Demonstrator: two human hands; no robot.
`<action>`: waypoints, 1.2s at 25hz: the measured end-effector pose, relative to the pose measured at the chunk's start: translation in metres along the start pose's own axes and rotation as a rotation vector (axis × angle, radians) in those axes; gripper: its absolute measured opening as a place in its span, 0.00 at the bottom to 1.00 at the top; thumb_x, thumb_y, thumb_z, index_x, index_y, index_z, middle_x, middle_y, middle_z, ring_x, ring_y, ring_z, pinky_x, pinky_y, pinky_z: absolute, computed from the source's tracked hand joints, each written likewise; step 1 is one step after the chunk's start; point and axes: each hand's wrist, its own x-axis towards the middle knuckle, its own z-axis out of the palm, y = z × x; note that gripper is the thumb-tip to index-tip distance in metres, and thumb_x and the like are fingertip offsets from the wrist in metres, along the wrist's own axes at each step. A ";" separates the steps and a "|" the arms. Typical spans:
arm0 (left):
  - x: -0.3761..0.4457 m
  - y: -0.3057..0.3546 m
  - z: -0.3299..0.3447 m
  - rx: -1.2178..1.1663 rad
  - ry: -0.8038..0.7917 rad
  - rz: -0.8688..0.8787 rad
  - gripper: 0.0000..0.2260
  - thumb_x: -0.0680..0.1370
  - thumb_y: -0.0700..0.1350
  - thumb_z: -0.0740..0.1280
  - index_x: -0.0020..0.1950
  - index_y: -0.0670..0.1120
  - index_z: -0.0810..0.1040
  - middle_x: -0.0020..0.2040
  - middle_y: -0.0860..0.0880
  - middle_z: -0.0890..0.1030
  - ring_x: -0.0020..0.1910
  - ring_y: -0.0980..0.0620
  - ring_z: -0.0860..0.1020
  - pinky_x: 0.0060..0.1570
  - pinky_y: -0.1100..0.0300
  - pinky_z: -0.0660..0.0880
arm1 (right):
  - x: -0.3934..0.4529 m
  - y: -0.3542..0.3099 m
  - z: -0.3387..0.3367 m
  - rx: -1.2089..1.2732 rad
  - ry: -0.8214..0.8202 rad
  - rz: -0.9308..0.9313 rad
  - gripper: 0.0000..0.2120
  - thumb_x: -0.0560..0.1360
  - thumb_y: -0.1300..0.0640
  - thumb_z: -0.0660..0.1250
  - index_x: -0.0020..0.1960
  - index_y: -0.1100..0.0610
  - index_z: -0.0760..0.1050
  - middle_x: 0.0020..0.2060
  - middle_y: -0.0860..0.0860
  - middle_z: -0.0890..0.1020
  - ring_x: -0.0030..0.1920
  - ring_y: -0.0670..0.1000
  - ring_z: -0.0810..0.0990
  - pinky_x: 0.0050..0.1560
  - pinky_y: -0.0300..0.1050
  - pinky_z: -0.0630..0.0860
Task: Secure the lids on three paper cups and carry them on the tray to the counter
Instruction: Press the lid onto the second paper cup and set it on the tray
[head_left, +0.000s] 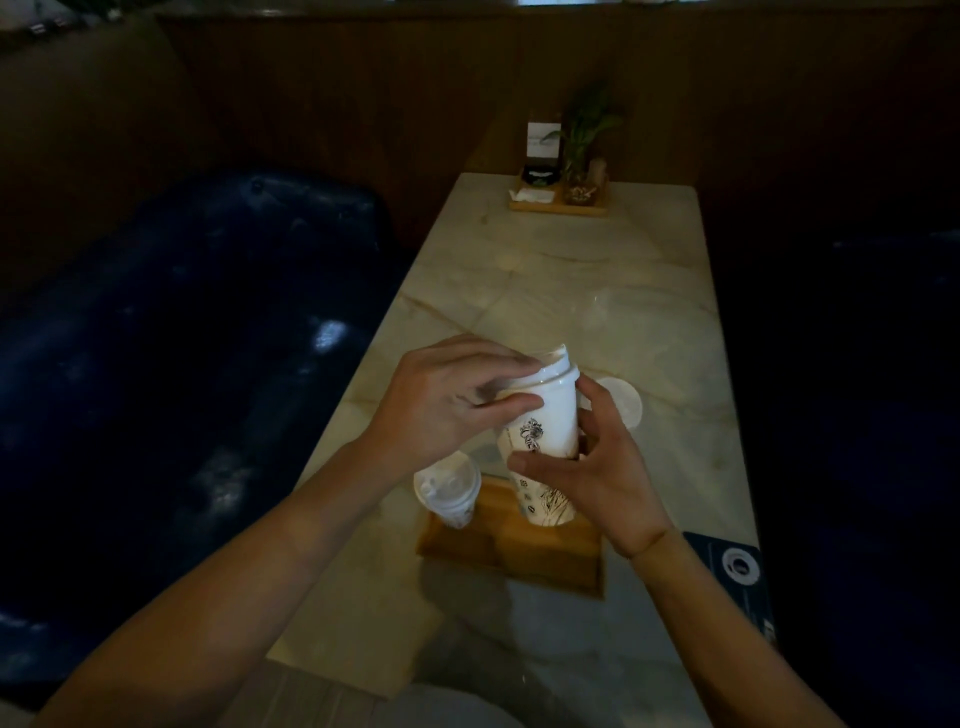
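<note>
A dark card (735, 577) is lying at the table's (597, 291) near right edge. Just beyond, a wooden tray (511, 551) is carrying a lidded cup (449, 491) on its left side. The right hand (597, 467) is curling round a printed cup (543, 447), holding it tilted above the tray. The left hand (447, 400) is gripping the lid (545, 371) sitting on that cup's rim. A loose lid (621, 402) is lying on the table just behind the right hand. At the far end, a second tray (558, 208) is holding a plant (589, 135).
</note>
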 end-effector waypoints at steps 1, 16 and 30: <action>0.000 0.001 -0.002 -0.027 -0.004 -0.007 0.15 0.68 0.40 0.80 0.53 0.39 0.85 0.49 0.44 0.86 0.43 0.60 0.80 0.43 0.62 0.80 | 0.000 -0.001 -0.002 0.065 -0.040 0.024 0.41 0.60 0.58 0.83 0.66 0.38 0.68 0.53 0.48 0.85 0.52 0.46 0.85 0.44 0.40 0.83; 0.001 0.007 -0.004 0.019 0.048 0.092 0.12 0.69 0.39 0.80 0.50 0.38 0.85 0.48 0.44 0.86 0.44 0.54 0.82 0.45 0.58 0.81 | 0.004 -0.005 -0.021 -0.016 -0.160 0.012 0.41 0.64 0.58 0.81 0.69 0.36 0.65 0.54 0.41 0.83 0.54 0.43 0.83 0.47 0.39 0.82; 0.005 0.006 -0.005 -0.049 -0.010 0.033 0.15 0.68 0.42 0.80 0.52 0.42 0.85 0.51 0.49 0.86 0.48 0.53 0.84 0.49 0.49 0.79 | 0.004 -0.003 -0.028 0.179 -0.191 0.090 0.41 0.56 0.55 0.84 0.66 0.43 0.73 0.57 0.46 0.84 0.55 0.48 0.84 0.45 0.40 0.82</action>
